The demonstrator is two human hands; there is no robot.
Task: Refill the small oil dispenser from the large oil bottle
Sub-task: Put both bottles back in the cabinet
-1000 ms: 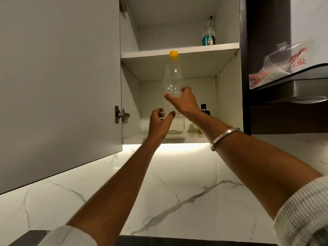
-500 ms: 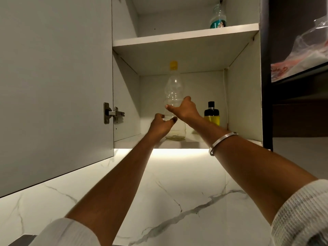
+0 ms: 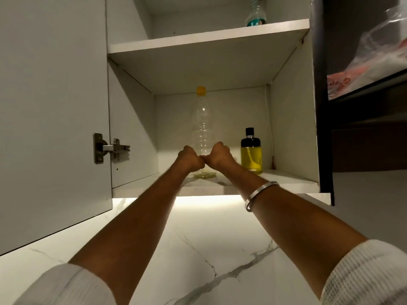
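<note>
The large oil bottle [image 3: 202,119] is clear plastic with a yellow cap and stands upright on the lower cabinet shelf [image 3: 286,179]. Only a thin layer of yellow oil shows at its base. My left hand [image 3: 190,160] and my right hand [image 3: 220,157] wrap its lower body from either side, knuckles meeting in front. To the right on the same shelf stands the small oil dispenser [image 3: 251,155], a glass one with a black top, filled with yellow oil and a little apart from my right hand.
The grey cabinet door [image 3: 55,106] hangs open at the left on a metal hinge [image 3: 110,148]. Another bottle [image 3: 255,16] stands on the upper shelf. A plastic bag [image 3: 374,51] lies on a dark ledge at the right. Below the cabinet is a lit marble wall [image 3: 209,238].
The large bottle came down from in front of the upper shelf to the lower shelf. Both hands slid down its body and closed around its lower part.
</note>
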